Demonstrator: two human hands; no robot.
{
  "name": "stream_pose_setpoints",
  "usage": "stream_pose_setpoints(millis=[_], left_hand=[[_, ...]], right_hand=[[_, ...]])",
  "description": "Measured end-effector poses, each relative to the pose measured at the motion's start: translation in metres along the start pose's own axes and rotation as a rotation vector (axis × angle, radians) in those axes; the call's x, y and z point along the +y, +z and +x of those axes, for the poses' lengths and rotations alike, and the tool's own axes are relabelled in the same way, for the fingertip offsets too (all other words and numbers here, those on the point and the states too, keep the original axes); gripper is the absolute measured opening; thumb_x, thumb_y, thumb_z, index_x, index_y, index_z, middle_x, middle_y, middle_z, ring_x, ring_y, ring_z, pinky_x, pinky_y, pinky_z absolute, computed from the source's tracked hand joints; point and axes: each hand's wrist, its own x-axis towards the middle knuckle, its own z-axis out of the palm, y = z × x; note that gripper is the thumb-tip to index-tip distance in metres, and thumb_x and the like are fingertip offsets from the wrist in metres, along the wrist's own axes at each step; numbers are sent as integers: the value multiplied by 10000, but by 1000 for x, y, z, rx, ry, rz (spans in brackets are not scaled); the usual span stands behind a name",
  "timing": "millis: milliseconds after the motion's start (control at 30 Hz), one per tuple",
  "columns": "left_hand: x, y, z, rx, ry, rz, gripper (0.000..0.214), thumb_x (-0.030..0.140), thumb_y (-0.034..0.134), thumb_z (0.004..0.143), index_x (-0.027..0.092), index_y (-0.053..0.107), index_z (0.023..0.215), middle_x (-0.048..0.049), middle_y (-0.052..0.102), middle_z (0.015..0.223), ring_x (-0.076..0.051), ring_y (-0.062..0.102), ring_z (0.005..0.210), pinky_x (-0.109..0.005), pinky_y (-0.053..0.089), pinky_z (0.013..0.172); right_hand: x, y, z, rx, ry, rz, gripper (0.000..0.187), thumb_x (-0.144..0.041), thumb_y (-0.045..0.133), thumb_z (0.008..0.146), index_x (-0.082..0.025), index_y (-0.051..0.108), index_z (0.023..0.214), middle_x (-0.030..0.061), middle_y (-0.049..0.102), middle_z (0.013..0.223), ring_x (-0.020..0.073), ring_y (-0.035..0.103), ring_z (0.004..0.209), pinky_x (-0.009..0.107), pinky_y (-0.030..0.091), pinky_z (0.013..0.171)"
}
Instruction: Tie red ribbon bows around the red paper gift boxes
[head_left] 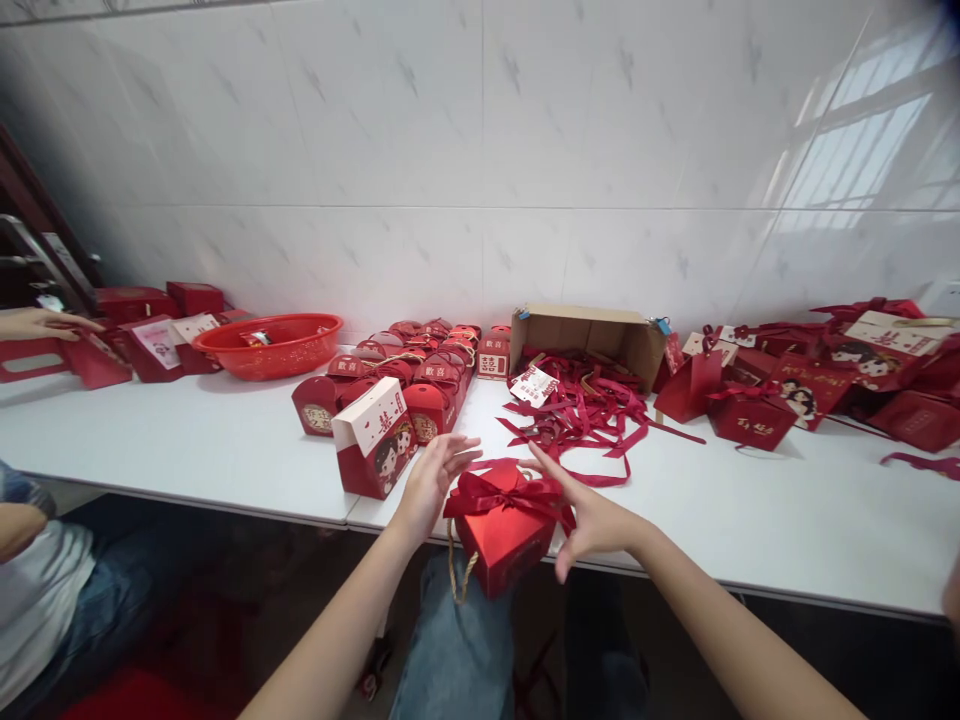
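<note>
A small red gift box [501, 535] with a red ribbon bow on top and a rope handle hanging down sits at the near edge of the white table [187, 430]. My left hand [437, 478] hovers just left of the box, fingers spread and holding nothing. My right hand [589, 515] is at the box's right side, fingers stretched out, touching or almost touching the bow. A red and white box with a cartoon couple [375, 437] stands just left of my left hand.
A heap of red ribbons [585, 415] lies before an open cardboard box [589, 338]. Several folded red boxes [420, 365] are clustered mid-table. A red plastic basin [271, 345] is at the left. More red boxes [825, 380] fill the right. Another person's hand [41, 323] is far left.
</note>
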Motion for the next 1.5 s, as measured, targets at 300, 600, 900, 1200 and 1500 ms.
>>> stream_pose_setpoints(millis=[300, 600, 900, 1200, 1500], left_hand=[[-36, -17, 7, 27, -12, 264, 314, 366, 747, 559, 189, 603, 774, -29, 673, 768, -228, 643, 791, -332, 479, 768], [-50, -17, 9, 54, 7, 343, 206, 321, 687, 633, 197, 603, 775, -25, 669, 783, -243, 638, 828, -314, 477, 790], [-48, -21, 9, 95, 36, 318, 265, 416, 635, 714, 170, 592, 801, -32, 643, 768, -191, 634, 771, -302, 487, 752], [-51, -22, 13, 98, 27, 347, 307, 449, 670, 690, 169, 609, 800, -38, 649, 786, -210, 625, 806, -330, 481, 790], [-52, -24, 14, 84, 54, 408, 294, 456, 650, 708, 176, 614, 790, -44, 658, 791, -219, 634, 822, -327, 489, 781]], right_hand=[[-6, 21, 4, 174, 72, 166, 845, -267, 701, 730, -362, 245, 1436, 35, 481, 1127, 61, 471, 610, 230, 459, 601], [-5, 52, 0, 240, 122, 273, 294, -338, 725, 677, -217, 466, 745, -67, 333, 651, 89, 321, 568, 222, 348, 545], [-18, 17, -41, 844, 104, 163, 422, -422, 722, 697, -227, 350, 653, -72, 363, 557, 106, 447, 482, 256, 423, 499], [41, -31, -92, 1325, 342, -447, 430, -412, 548, 798, -155, 514, 1140, 194, 456, 1301, 288, 609, 1018, 468, 519, 830], [54, -13, -89, 798, 552, -934, 355, -277, 439, 870, -230, 636, 1163, 100, 552, 1315, 307, 460, 1256, 517, 349, 1023]])
